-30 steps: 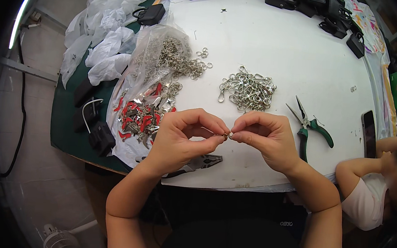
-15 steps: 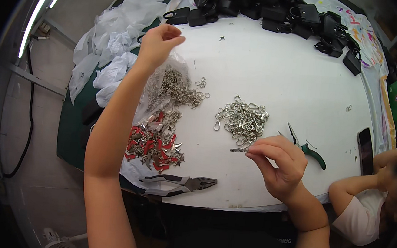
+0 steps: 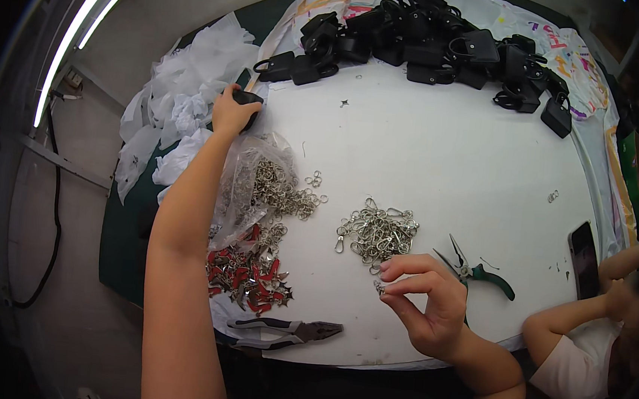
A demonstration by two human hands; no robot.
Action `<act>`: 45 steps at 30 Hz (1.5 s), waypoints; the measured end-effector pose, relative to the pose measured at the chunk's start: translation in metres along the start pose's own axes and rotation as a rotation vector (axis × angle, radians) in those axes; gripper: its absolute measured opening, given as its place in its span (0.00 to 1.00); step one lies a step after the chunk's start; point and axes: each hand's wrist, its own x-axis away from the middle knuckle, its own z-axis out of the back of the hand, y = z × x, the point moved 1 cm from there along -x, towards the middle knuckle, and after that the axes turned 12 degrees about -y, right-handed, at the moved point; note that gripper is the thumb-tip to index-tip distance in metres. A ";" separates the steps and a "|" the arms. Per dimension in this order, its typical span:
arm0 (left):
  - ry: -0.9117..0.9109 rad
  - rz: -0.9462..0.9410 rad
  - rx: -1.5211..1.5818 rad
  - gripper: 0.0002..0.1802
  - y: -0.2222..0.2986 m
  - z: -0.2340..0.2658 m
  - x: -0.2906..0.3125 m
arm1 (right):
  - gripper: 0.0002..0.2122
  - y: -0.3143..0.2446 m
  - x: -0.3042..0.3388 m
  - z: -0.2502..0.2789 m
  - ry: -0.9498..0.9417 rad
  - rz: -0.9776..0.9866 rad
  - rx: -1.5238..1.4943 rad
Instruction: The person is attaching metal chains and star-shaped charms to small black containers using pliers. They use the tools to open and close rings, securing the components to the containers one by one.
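Note:
My left hand (image 3: 230, 111) reaches to the far left edge of the table, its fingers closed around a small black case (image 3: 249, 101). At front right, my right hand (image 3: 427, 305) pinches a small silver metal piece (image 3: 380, 287) between thumb and fingertips; its exact kind is too small to make out. Just beyond those fingertips lies a pile of silver snap hooks (image 3: 378, 233). Left of it, silver rings (image 3: 279, 189) spill from a clear plastic bag (image 3: 235, 174). Nearer me is a heap of red and silver charms (image 3: 253, 277).
Grey-handled pliers (image 3: 286, 332) lie at the front edge, green-handled needle-nose pliers (image 3: 475, 272) at the right. Many black cases (image 3: 429, 50) crowd the back. A phone (image 3: 583, 258) rests near another person's arm (image 3: 570, 309). Crumpled white plastic bags (image 3: 194, 77) cover the far left.
My left hand has moved slightly left and now shows a black case in its grip. The right hand still pinches, with the metal piece turned. The whole view has shifted a little.

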 end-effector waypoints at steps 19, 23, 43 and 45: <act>-0.757 0.049 1.962 0.31 0.110 0.047 0.369 | 0.04 -0.009 0.010 -0.014 -0.430 -0.211 -0.508; -0.713 0.295 2.217 0.25 0.101 0.024 0.389 | 0.06 -0.013 0.010 -0.013 -0.314 -0.339 -0.764; -0.831 -0.041 2.012 0.26 0.082 0.024 0.395 | 0.04 -0.007 0.008 -0.016 -0.417 -0.175 -0.279; -0.757 -0.210 1.941 0.25 0.080 0.021 0.396 | 0.05 -0.008 0.013 -0.020 -0.357 -0.264 -0.403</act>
